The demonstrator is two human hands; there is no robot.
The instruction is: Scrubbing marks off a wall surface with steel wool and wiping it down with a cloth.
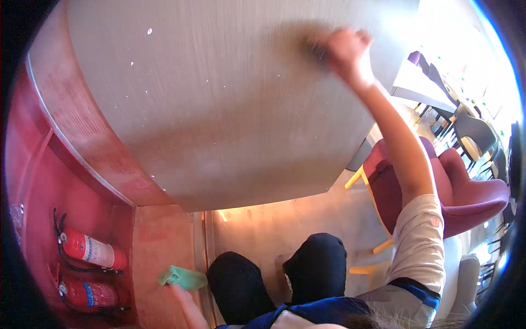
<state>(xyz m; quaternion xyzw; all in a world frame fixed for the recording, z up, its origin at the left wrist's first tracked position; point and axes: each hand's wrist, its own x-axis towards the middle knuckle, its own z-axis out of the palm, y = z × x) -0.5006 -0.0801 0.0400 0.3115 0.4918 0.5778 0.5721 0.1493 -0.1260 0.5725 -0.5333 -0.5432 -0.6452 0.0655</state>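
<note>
My right hand reaches far out over a grey wooden tabletop, fingers closed on a dark object pressed against the surface; the object is blurred and I cannot tell what it is. Small white specks dot the tabletop. Low at my left side, my left hand holds a crumpled green cloth near my knee. My dark trousers show below.
Two red fire extinguishers lie in a red recess at the lower left. A maroon armchair with yellow legs stands at the right, with more chairs and a table beyond. The floor under the table is pale stone.
</note>
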